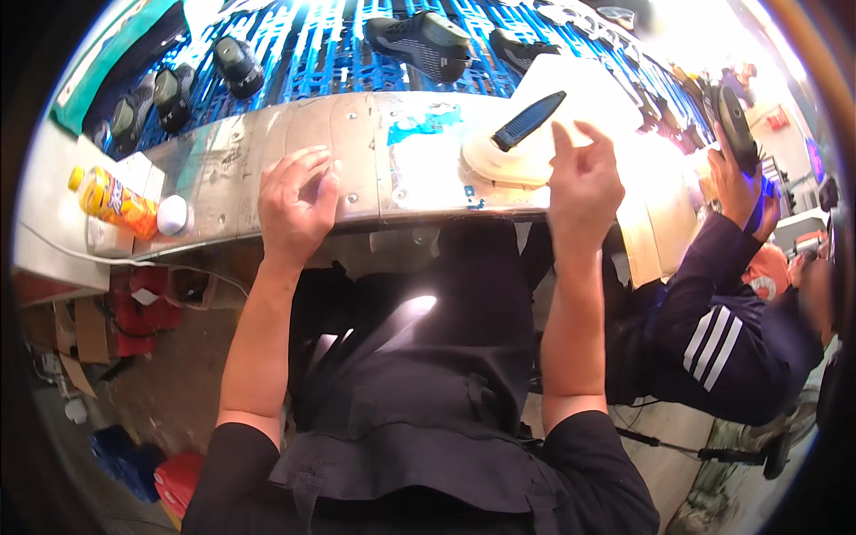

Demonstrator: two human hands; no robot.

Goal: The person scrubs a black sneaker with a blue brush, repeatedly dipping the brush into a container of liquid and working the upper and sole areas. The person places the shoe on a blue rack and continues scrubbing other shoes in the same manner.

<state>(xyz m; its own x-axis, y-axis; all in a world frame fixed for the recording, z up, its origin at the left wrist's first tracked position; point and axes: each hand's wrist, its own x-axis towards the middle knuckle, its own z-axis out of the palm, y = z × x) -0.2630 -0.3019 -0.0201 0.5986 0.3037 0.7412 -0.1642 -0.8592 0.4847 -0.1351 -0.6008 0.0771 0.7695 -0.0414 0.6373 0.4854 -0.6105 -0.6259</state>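
Note:
My left hand (297, 200) hovers at the front edge of the metal-topped bench (267, 154), fingers curled and thumb apart, with nothing visible in it. My right hand (585, 184) is raised at the bench's right part, thumb and fingers bent with a gap between them; glare washes out the fingertips. Just left of those fingertips is a dark, pointed, elongated piece (529, 122) with a ribbed face, whose exact kind I cannot tell. It overlaps a pale rounded pad (501, 164) and a bright white sheet or board (575, 80).
Behind the bench runs a blue slatted conveyor (301, 60) carrying several dark shoes, one shoe (421, 43) nearest centre. At left stand an orange drink bottle (114, 200) and a white rounded object (175, 215). To my right, a co-worker's hand (732, 180) holds a shoe (732, 127).

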